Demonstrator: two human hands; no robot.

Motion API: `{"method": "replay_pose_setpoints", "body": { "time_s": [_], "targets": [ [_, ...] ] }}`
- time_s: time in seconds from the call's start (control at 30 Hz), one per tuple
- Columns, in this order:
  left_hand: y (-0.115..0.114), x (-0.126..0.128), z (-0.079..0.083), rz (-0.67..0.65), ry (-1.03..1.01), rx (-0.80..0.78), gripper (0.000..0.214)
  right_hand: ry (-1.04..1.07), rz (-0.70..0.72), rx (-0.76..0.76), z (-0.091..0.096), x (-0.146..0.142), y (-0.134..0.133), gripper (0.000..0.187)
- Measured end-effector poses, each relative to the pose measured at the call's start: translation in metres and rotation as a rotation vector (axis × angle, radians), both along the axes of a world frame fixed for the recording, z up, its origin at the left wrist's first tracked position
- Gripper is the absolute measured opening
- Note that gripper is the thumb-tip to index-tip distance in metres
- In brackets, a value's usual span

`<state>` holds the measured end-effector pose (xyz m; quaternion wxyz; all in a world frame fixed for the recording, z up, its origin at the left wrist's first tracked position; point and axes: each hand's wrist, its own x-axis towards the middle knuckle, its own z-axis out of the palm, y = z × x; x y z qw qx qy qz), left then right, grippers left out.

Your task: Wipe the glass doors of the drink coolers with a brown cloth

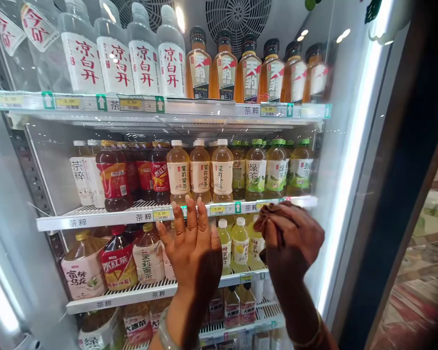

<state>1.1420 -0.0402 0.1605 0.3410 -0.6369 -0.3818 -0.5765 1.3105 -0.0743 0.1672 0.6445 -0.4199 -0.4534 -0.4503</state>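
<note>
My left hand (196, 253) is raised with its palm forward and fingers stretched apart, holding nothing. Its fingertips overlap the front edge of the middle shelf (117, 217) in my view; whether they touch anything I cannot tell. To its right, my right hand (295, 238) is closed around a crumpled brown cloth (273, 212), in front of that shelf's right part. Just above my left fingers stand pale tea bottles (180, 172) with white caps. Green tea bottles (256, 167) are above the cloth. Between my hands, yellow drink bottles (240, 243) show on the shelf below.
Clear water bottles (144, 58) and amber bottles (250, 68) line the top shelf. Large tea bottles (118, 262) fill the lower left. A bright light strip (354, 160) runs down the right side beside a dark frame (383, 194). Light reflections appear across the front.
</note>
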Motion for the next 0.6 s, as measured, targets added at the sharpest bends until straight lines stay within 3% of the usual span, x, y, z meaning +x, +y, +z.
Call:
{"method": "replay_pose_setpoints", "body": {
  "time_s": [0.1, 0.2, 0.3, 0.37, 0.47, 0.5, 0.57, 0.6],
  "targets": [
    [-0.002, 0.013, -0.002, 0.005, -0.041, -0.03, 0.077, -0.071, 0.012, -0.033, -0.011, -0.017, 0.0, 0.006],
    [-0.003, 0.027, -0.003, 0.004, -0.039, -0.017, 0.075, -0.214, 0.028, -0.041, 0.017, -0.016, 0.004, 0.006],
    [-0.004, 0.035, -0.002, 0.007, -0.048, 0.002, 0.073, -0.306, 0.05, -0.006, 0.058, 0.027, 0.006, 0.007],
    [-0.004, 0.038, -0.002, 0.014, -0.06, 0.011, 0.073, -0.172, 0.034, 0.059, 0.067, 0.062, 0.005, 0.009],
    [-0.005, 0.044, -0.005, 0.001, -0.033, 0.019, 0.073, -0.024, -0.055, 0.029, 0.041, 0.088, 0.001, 0.009],
    [-0.006, 0.048, -0.007, -0.007, -0.015, 0.021, 0.072, -0.028, -0.06, 0.004, 0.026, 0.085, -0.001, 0.007],
    [-0.008, 0.06, -0.01, -0.012, 0.013, 0.004, 0.069, -0.112, 0.068, -0.133, -0.003, 0.068, -0.003, 0.006],
    [-0.01, 0.067, -0.011, -0.006, 0.02, -0.011, 0.068, -0.141, 0.076, -0.099, -0.013, 0.057, -0.004, 0.006]
  ]
}}
